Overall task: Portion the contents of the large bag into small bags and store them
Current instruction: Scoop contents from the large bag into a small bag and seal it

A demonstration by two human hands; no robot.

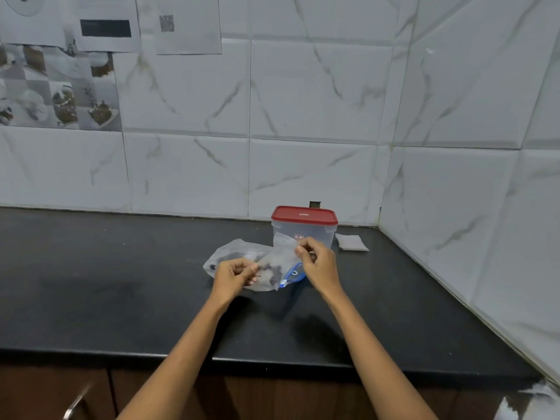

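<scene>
A small clear bag (277, 262) with several dark pieces inside is held up over the black counter (121, 283). My left hand (235, 274) pinches its left edge. My right hand (316, 262) pinches its upper right corner. Behind and below it lies the large clear bag (230, 253) with a blue zip strip (293, 275), dark contents showing at its left end. A clear storage box with a red lid (304, 215) stands just behind the hands, lid on.
A flat stack of small clear bags (351, 242) lies on the counter right of the box. Tiled walls meet in a corner at the right. The counter's front edge runs below my forearms, with wooden cupboard doors and a metal handle (75, 404) underneath.
</scene>
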